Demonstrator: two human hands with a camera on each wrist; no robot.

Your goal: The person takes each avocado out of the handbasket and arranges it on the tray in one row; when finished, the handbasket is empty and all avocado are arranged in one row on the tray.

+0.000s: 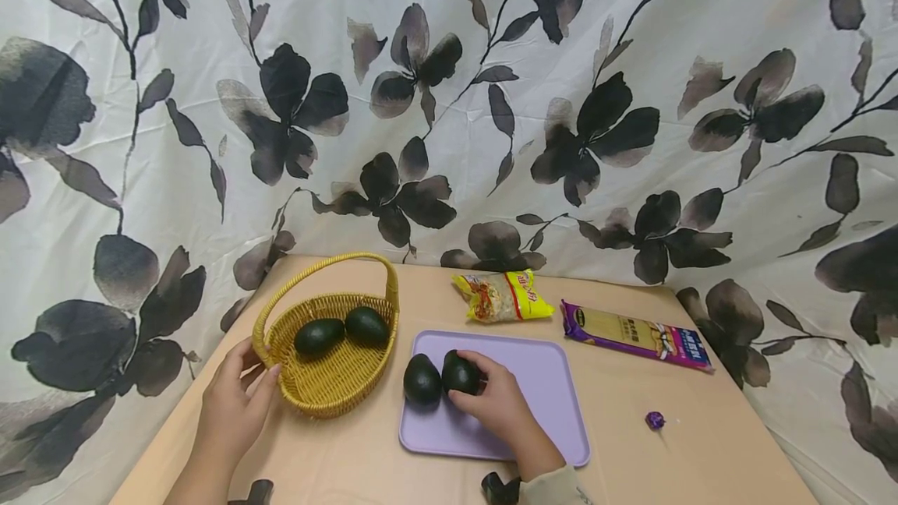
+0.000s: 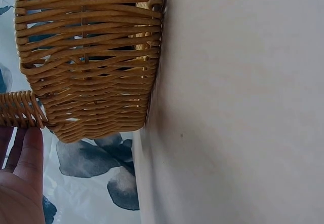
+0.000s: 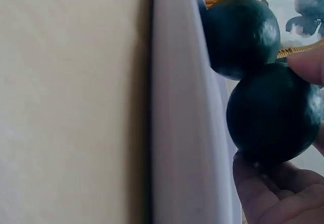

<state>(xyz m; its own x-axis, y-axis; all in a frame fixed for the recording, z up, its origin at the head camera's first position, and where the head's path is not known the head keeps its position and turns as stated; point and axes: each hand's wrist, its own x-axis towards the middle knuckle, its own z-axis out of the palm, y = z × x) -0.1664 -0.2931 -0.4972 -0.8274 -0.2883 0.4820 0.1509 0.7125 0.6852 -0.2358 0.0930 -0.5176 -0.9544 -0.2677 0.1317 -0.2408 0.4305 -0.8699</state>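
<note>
From my remote seat, I see the left hand point(image 1: 235, 404) gripping the wicker basket point(image 1: 333, 390), lower left, around two avocados point(image 1: 319, 338); at lower center, the right hand point(image 1: 496, 402) clasps a third avocado point(image 1: 459, 372) above the lilac tray point(image 1: 550, 388).

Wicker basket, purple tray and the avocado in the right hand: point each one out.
Wicker basket point(image 1: 330, 382): head view, on the bare woven floor.
Purple tray point(image 1: 549, 384): head view, on its bare surface toward the right.
Held avocado point(image 3: 273, 115): right wrist view, on the middle of its dark skin.
</note>
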